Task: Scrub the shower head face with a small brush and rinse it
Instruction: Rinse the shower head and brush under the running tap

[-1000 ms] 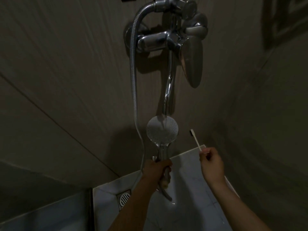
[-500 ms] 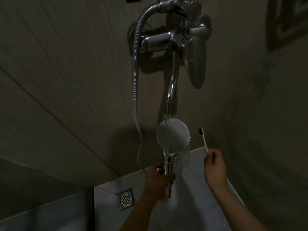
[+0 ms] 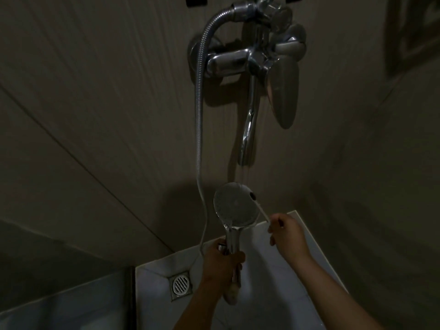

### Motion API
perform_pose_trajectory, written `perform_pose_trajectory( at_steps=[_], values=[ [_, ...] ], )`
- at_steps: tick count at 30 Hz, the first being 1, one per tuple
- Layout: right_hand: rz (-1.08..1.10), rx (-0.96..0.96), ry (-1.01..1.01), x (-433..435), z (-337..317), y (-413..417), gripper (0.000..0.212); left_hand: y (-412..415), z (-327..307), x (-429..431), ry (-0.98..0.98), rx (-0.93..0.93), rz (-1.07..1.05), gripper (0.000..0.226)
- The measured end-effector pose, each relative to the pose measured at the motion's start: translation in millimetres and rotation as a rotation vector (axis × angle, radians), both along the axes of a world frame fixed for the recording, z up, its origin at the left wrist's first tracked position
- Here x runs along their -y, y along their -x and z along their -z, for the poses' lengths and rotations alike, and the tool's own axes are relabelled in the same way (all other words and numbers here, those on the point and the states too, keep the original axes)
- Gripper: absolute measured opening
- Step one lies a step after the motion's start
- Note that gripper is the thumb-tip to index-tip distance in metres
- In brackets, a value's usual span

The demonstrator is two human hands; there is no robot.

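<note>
The shower head (image 3: 234, 206) is held up in front of the tiled wall (image 3: 95, 115), just under the spout (image 3: 248, 129), with its round face turned toward the person. The face is pale grey and dotted with nozzles, wet and a bit shiny in the dim light. A chrome rim runs round it and narrows into a chrome handle below. A thin stream of water (image 3: 244, 173) falls from the spout onto its top edge.

The left hand (image 3: 221, 260) has its grip clamped round that handle, low down, with the fingers wrapped about it. The right hand (image 3: 288, 232) has its grip pinched on the end of a small brush (image 3: 261, 210) with a thin white stem. The brush's dark bristle end lies against the upper right edge of the face.

Half a second ago the brush stood upright to the right of the shower head, clear of it. Now it has tipped over to the left and reached the face. The left hand's hold on the handle is unchanged.

A ribbed metal hose (image 3: 198, 115) hangs from the tap (image 3: 228, 64) on the wall and loops down to the handle. Below, on the pale floor (image 3: 262, 270), there is a square drain (image 3: 180, 283) near the corner.
</note>
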State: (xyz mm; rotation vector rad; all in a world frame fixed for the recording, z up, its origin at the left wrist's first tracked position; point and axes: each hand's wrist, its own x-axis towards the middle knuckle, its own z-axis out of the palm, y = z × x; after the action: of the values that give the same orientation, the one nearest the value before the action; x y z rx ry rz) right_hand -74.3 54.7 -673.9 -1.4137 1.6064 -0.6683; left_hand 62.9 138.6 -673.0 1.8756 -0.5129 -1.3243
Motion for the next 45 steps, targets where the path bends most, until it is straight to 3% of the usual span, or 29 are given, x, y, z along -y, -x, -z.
perform_pose_trajectory(
  at_steps=[4,16,19,24,28,32,34,38,41,45],
  values=[
    [-0.022,-0.04,-0.015,6,-6,-11,0.04,-2,3,-2,0.008,0.035,-0.019,0.014],
    [0.183,0.004,0.077,-3,-17,-2,0.019,-2,-8,3,0.024,0.172,0.114,0.028],
    [0.214,0.057,0.086,-4,-29,-2,0.027,2,-18,6,0.003,0.202,0.113,0.029],
    [0.217,0.211,0.082,-9,-58,-6,0.022,7,-33,7,-0.032,0.26,0.083,0.041],
    [0.232,0.289,0.074,-14,-78,-8,0.02,14,-47,3,-0.065,0.283,0.056,0.036],
    [0.283,0.414,0.107,-14,-108,-7,0.021,20,-64,1,-0.123,0.196,0.093,0.029],
    [0.27,0.48,0.128,-12,-125,-7,0.021,23,-76,0,-0.112,0.054,0.088,0.01],
    [0.203,0.581,0.178,-8,-157,-7,0.02,28,-92,-2,-0.127,-0.275,0.095,0.015],
    [0.172,0.669,0.248,-4,-183,-9,0.022,27,-97,-2,-0.085,-0.272,0.12,0.018],
    [0.126,0.651,0.369,6,-208,-17,0.028,29,-111,0,-0.085,-0.218,0.186,0.023]
  ],
)
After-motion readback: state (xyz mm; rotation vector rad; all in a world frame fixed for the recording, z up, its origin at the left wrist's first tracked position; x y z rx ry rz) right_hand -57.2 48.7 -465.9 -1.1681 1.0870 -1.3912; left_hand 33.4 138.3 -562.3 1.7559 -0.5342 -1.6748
